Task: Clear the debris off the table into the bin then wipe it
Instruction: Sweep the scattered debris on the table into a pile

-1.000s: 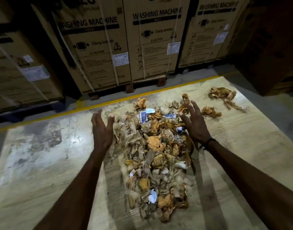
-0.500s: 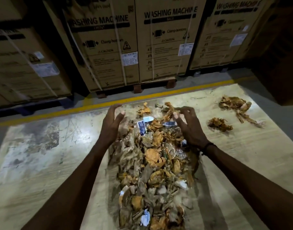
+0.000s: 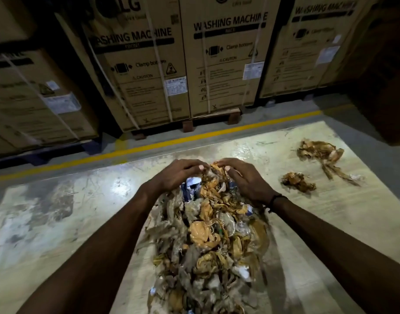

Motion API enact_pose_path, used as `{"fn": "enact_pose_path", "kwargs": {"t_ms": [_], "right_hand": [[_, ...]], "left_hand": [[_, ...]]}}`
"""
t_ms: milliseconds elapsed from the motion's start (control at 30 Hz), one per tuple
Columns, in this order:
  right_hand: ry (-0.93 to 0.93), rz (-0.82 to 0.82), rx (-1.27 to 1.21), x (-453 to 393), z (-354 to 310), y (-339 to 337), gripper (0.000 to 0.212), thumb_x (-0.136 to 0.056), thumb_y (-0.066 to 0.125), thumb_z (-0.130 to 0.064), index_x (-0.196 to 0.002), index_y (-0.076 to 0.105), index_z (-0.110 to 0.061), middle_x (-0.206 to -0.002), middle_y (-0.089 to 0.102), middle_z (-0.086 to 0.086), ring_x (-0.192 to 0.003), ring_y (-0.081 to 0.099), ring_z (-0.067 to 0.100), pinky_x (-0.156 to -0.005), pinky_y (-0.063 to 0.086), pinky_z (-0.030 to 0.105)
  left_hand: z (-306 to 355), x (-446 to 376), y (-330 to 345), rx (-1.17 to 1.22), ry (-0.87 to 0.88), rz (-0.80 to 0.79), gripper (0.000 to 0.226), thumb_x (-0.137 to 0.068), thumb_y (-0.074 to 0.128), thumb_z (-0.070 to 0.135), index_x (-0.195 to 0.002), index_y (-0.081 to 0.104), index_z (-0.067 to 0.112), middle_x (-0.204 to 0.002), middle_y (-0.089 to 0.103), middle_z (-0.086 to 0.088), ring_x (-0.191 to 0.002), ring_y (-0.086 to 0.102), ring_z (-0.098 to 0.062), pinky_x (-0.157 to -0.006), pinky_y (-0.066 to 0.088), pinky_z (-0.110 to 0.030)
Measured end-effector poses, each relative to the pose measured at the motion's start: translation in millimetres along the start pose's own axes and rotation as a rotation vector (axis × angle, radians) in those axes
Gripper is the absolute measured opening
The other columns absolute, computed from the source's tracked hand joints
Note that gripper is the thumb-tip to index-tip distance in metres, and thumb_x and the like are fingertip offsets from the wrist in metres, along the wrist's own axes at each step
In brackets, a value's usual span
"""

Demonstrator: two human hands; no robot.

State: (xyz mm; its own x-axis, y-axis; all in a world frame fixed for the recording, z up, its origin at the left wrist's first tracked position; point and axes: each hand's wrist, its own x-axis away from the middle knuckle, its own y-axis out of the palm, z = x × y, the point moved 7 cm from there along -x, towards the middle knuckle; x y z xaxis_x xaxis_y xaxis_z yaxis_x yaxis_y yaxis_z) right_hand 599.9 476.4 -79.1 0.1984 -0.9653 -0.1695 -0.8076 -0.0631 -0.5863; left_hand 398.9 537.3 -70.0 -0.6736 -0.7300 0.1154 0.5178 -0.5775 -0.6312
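A long heap of debris (image 3: pixel 208 241), crumpled brown and orange paper with bits of white and blue, lies down the middle of the pale table (image 3: pixel 85 223). My left hand (image 3: pixel 178 175) and my right hand (image 3: pixel 246 180) curl over the heap's far end, fingertips nearly meeting, cupping the scraps between them. A dark band circles my right wrist. No bin is in view.
Two smaller clumps of brown scraps (image 3: pixel 298 182) (image 3: pixel 321 152) lie on the table's far right. Beyond the table's far edge run a yellow floor line (image 3: pixel 149 146) and a row of large cardboard washing machine boxes (image 3: pixel 221 60) on pallets.
My hands, spread on either side of the heap a second ago, have closed in over its far end until the fingertips almost touch. The heap has bunched toward me.
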Motion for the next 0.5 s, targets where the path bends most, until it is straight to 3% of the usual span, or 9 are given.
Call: {"fn": "enact_pose_path", "kwargs": {"t_ms": [67,167,233,333,433,500], "right_hand": [[0.000,0.081,0.017,-2.9,3.1,-17.1,0.035,-0.106,0.042,-0.034,-0.124,0.068,-0.020,-0.127,0.063,-0.002,-0.121,0.059,0.013,-0.102,0.047,0.031],[0.057,0.068,0.042,-11.3,16.8,-26.9,0.043,-0.105,0.040,-0.037,-0.131,0.064,-0.014,-0.137,0.060,0.003,-0.127,0.056,0.017,-0.107,0.044,0.035],[0.095,-0.044,0.049,-15.0,23.9,-18.6,0.049,-0.106,0.039,-0.038,-0.142,0.059,-0.010,-0.147,0.057,0.006,-0.135,0.052,0.018,-0.115,0.039,0.035],[0.039,-0.133,0.068,-11.7,21.7,-8.3,0.046,-0.109,0.038,-0.033,-0.146,0.056,-0.012,-0.147,0.059,0.006,-0.134,0.055,0.018,-0.112,0.037,0.019],[0.003,-0.120,0.041,3.5,12.5,-11.5,0.039,-0.111,0.039,-0.029,-0.140,0.061,-0.015,-0.128,0.070,0.001,-0.110,0.066,0.010,-0.094,0.046,0.020],[0.033,-0.100,0.031,14.4,12.6,-16.8,0.035,-0.111,0.039,-0.032,-0.135,0.062,-0.020,-0.103,0.073,0.001,-0.083,0.066,0.016,-0.076,0.048,0.032]], "left_hand": [[8.3,-2.7,-14.1,-0.021,0.063,0.089,0.032,-0.106,0.049,0.044,-0.118,0.075,0.030,-0.121,0.074,0.013,-0.112,0.067,-0.006,-0.099,0.051,-0.034],[16.9,-15.9,-26.4,-0.112,0.086,0.187,0.027,-0.105,0.048,0.048,-0.118,0.068,0.035,-0.108,0.071,0.013,-0.096,0.065,-0.006,-0.085,0.050,-0.034],[19.1,-27.6,-17.3,-0.190,0.057,0.125,0.032,-0.105,0.047,0.051,-0.130,0.061,0.037,-0.111,0.067,0.012,-0.094,0.064,-0.008,-0.082,0.048,-0.032],[8.9,-41.1,3.7,-0.210,-0.068,0.008,0.050,-0.104,0.046,0.053,-0.143,0.057,0.023,-0.119,0.068,0.000,-0.110,0.065,-0.020,-0.088,0.045,-0.033],[5.2,-37.2,18.0,-0.246,-0.029,-0.034,0.059,-0.102,0.034,0.056,-0.128,0.069,0.015,-0.123,0.063,-0.009,-0.117,0.054,-0.021,-0.102,0.040,-0.034],[1.9,-30.5,19.5,-0.171,-0.020,-0.022,0.052,-0.107,0.038,0.049,-0.117,0.075,0.014,-0.115,0.057,-0.008,-0.113,0.050,-0.017,-0.104,0.037,-0.033]]}}
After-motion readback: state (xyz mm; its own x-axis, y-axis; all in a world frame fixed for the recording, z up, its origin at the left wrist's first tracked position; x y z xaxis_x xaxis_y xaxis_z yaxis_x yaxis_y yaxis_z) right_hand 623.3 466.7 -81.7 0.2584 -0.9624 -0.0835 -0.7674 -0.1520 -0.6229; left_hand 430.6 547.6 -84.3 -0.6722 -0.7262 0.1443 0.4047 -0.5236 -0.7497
